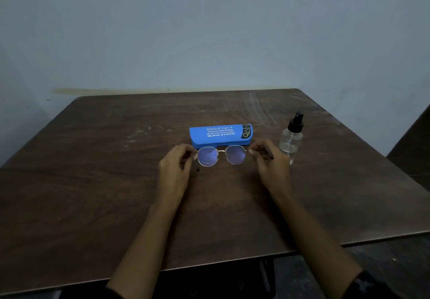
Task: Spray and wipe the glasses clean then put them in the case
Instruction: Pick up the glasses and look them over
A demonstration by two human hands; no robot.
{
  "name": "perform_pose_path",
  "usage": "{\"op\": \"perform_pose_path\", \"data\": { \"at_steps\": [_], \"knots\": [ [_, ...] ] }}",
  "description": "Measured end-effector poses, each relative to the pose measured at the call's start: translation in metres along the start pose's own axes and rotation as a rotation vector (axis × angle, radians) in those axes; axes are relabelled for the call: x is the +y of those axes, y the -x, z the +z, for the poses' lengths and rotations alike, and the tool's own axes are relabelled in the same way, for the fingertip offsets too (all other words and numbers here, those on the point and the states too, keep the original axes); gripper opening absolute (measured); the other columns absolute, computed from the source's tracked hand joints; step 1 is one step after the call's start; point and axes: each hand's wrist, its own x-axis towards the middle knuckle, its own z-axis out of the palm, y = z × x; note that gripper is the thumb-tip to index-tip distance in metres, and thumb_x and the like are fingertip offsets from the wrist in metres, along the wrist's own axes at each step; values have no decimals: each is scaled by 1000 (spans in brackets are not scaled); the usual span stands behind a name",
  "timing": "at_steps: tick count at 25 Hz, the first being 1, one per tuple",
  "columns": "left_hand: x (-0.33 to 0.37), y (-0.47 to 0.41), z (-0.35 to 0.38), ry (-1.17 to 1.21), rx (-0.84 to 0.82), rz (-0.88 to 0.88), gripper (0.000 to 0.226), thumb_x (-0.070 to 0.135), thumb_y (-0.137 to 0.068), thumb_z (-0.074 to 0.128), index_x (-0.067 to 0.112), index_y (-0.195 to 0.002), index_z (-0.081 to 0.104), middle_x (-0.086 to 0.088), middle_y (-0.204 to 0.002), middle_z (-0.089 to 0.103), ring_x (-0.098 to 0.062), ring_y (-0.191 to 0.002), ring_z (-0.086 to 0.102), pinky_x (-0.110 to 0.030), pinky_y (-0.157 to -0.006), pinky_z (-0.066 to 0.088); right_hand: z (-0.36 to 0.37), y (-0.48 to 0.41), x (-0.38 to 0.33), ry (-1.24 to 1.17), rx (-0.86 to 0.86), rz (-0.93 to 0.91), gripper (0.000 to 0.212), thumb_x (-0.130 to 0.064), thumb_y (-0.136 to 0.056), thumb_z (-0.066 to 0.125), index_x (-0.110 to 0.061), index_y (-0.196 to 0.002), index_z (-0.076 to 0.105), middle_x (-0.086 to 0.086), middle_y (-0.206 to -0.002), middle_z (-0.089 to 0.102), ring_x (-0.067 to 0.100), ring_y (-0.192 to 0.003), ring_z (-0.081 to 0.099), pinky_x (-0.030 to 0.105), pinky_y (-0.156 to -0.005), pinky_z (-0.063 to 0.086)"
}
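At the frame's centre, just below the closed blue case (221, 135), the thin-rimmed glasses (221, 155) are pinched at each outer hinge by the left hand (175, 168) and right hand (271, 165), a sound hold since they look light, springy and easily bent, with smudge-prone lenses.

Glasses (221, 152): thin metal wire frame in a pale gold tone, with clear, glossy lenses showing a violet sheen. Case (221, 135): smooth blue plastic, satin finish, white printed lettering. Bottle (290, 142): clear, glossy body with a black matt plastic spray head. Table (93, 182): dark wood-grain top, dull and scuffed, with pale scratches at the far right. Wall (209, 31): matt paint.
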Motion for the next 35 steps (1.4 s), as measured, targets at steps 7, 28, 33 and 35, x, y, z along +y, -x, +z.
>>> {"op": "perform_pose_path", "data": {
  "at_steps": [7,28,33,35],
  "knots": [
    [-1,-5,2,18,93,90,18,1,-77,65,16,-86,69,15,-83,63,4,-79,57,-3,-72,38,8,-4,-2,-89,91,-7,11,0,-81,63,-9,-87,63,9,-80,69,25,-71,63,28,-68,51],
    [-3,-16,4,36,198,100,21,-5,-78,63,10,-92,67,5,-89,66,-2,-83,59,-8,-77,43,17,-11,-3,-142,143,-32,14,-2,-82,63,-9,-93,66,14,-81,70,26,-77,68,24,-70,52],
    [-5,-16,2,47,206,74,23,-8,-75,61,9,-88,71,7,-86,67,-2,-80,60,-5,-74,42,16,-10,-7,-129,133,-41,16,4,-80,63,-5,-93,67,21,-80,70,11,-75,67,13,-69,49],
    [-4,-15,2,68,199,43,24,-9,-75,60,9,-87,71,7,-84,68,-2,-76,59,-5,-70,42,16,-9,-7,-128,144,-46,19,6,-80,61,-4,-94,67,20,-82,70,3,-78,64,6,-69,45]
  ]
}}
